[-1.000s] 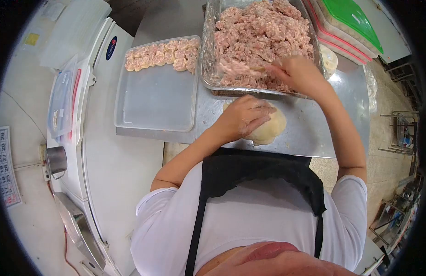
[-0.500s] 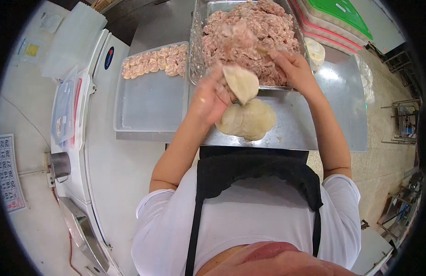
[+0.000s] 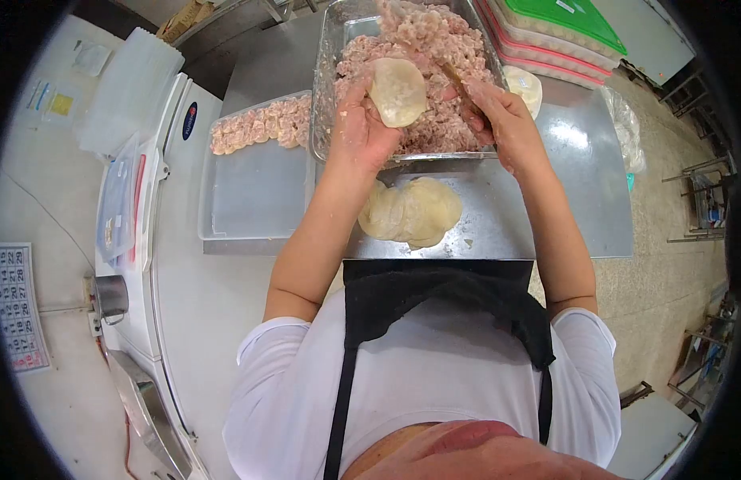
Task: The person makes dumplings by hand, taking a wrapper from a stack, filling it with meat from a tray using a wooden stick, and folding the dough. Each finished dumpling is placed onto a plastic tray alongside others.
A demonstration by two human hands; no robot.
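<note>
My left hand (image 3: 366,132) is held palm up over the near edge of the metal tray, with a round, pale dumpling wrapper (image 3: 398,94) lying across its fingers. My right hand (image 3: 502,120) is closed around a thin brown stick-like tool (image 3: 452,74); its far end is at the pink minced meat filling (image 3: 458,36). That filling fills much of the deep metal tray (image 3: 316,120). On the steel table, below my hands, sits a loose pile of wrappers (image 3: 414,212).
To the left, a translucent plastic tray (image 3: 254,196) holds rows of filled dumplings (image 3: 258,126) along its far side. Stacked lidded boxes (image 3: 558,36), the top one green, stand at the far right. More wrappers (image 3: 524,90) lie beside the metal tray. A white freezer (image 3: 194,264) flanks the table.
My left hand has moved forward and up, and the wrapper now lies flatter and more open on it. My right hand has come slightly nearer and left, with the tool in the filling area.
</note>
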